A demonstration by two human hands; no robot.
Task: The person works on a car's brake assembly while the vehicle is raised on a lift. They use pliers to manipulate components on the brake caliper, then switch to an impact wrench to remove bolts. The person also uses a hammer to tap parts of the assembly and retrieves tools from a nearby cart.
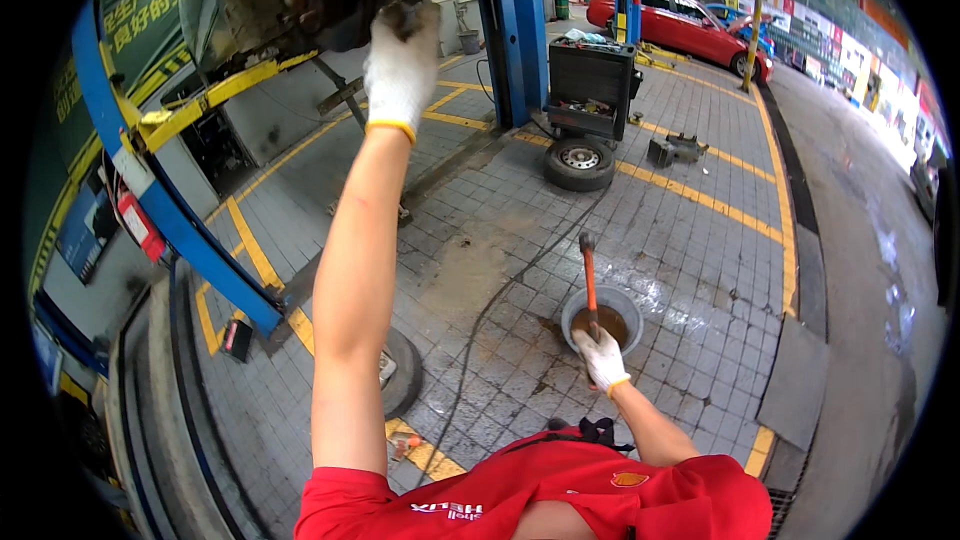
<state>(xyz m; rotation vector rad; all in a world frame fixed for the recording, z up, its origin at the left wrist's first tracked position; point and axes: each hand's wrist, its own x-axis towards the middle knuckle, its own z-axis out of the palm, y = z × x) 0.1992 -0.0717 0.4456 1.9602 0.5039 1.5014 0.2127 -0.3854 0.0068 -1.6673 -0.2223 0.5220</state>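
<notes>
My left hand point(402, 65), in a white knit glove with a yellow cuff, is raised at arm's length to the underside of a lifted car point(250, 0). Its fingers close around a dark metal part point(400, 14) there, whose kind I cannot make out. Low at my right side, my gloved right hand point(601, 358) grips a hammer point(590, 280) by its orange-red handle, the dark head pointing up. Behind the hammer, on the floor, a grey bucket point(634, 312) holds brown liquid.
Blue lift posts point(517, 50) and a yellow lift arm point(230, 90) stand around the car. A tool cart point(592, 85), a wheel point(580, 164) and a dark car part point(677, 149) are farther off. Another tire point(403, 375) and a black hose point(480, 325) lie near me.
</notes>
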